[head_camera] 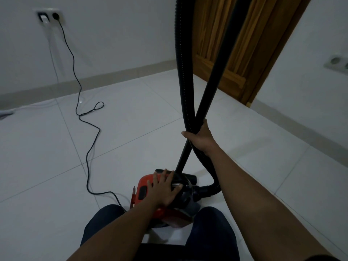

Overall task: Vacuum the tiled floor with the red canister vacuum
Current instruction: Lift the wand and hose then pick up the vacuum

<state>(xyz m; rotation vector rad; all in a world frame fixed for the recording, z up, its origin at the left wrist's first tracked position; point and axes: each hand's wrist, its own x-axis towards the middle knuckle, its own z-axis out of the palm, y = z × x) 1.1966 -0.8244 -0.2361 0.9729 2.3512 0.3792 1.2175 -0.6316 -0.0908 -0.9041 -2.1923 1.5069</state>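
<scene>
Vacuum (150,196) sits on the floor (56,166) between the knees. Left hand (163,189) lies flat on its top, fingers spread, possibly at a switch. Right hand (199,138) is clamped around hose (181,72) and wand (218,68), both running upward, ahead of the body

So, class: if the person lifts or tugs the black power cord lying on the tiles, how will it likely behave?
The power cord probably flops rather than holds shape, since it lies in loose curves and a loop. It looks thin, so likely light. Plugged into the wall socket, it would likely pull taut if tugged far.
</scene>
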